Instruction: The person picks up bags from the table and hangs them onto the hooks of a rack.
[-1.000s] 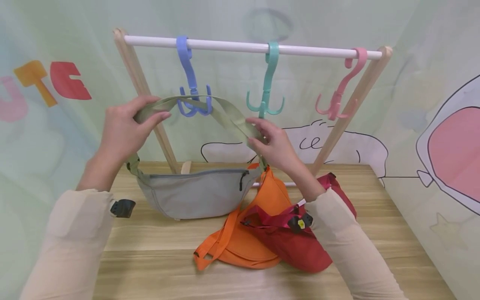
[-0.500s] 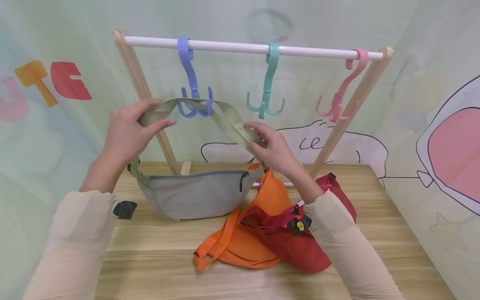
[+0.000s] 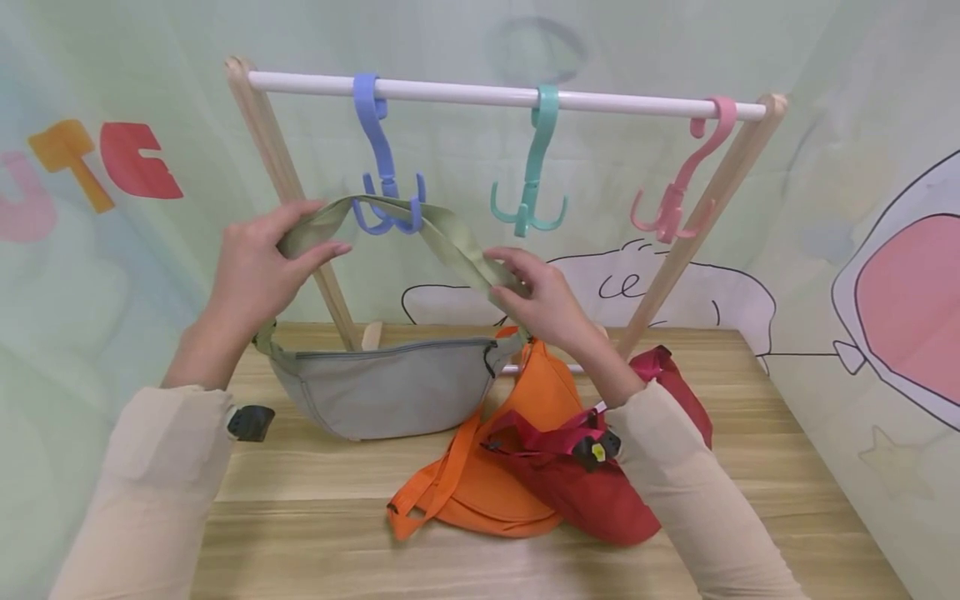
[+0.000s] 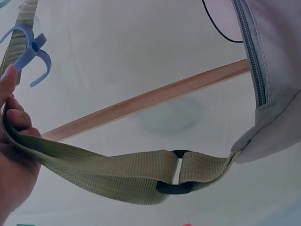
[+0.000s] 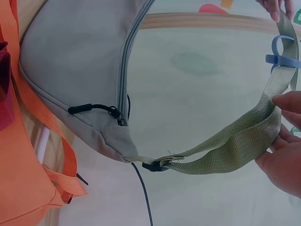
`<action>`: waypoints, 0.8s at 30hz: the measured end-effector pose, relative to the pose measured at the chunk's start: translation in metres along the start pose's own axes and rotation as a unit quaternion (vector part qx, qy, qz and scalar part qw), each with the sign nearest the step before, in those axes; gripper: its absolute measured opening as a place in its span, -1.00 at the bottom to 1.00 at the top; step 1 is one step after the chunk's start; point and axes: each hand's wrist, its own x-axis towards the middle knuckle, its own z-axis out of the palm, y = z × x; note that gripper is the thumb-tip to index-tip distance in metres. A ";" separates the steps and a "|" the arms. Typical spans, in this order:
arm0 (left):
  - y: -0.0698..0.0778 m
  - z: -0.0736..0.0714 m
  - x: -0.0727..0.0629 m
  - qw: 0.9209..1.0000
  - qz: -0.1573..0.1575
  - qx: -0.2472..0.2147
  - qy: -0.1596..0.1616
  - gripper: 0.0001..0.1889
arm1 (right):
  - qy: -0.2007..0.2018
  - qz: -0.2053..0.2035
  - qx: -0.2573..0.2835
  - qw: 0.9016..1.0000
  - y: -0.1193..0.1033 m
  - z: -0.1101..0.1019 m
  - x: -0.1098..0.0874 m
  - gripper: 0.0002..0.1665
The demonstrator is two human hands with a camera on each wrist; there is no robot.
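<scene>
Hands (image 3: 258,262) (image 3: 547,302) slightly closer together than before, green strap (image 3: 454,243) between, grey bag (image 3: 397,390) below.

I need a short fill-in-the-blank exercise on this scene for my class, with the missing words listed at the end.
1. The held bag, whose green strap the left hand and right hand grip, is ____.
2. The nearest hanger to the green strap is ____.
3. The underlying bag, partly covered by the red bag, is ____.
4. The white bar carries ____ hangers in all.

Missing words: gray; blue; orange; three.
</scene>
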 end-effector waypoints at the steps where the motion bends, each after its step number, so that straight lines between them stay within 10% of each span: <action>1: 0.000 0.001 0.000 1.000 0.000 -0.001 0.001 -0.57 | 0.000 0.000 0.000 1.000 0.001 0.000 0.000 -0.51; 24: -0.002 0.016 -0.010 0.999 -0.010 -0.021 0.046 -0.60 | -0.009 0.016 0.003 1.000 0.007 0.005 0.000 -0.51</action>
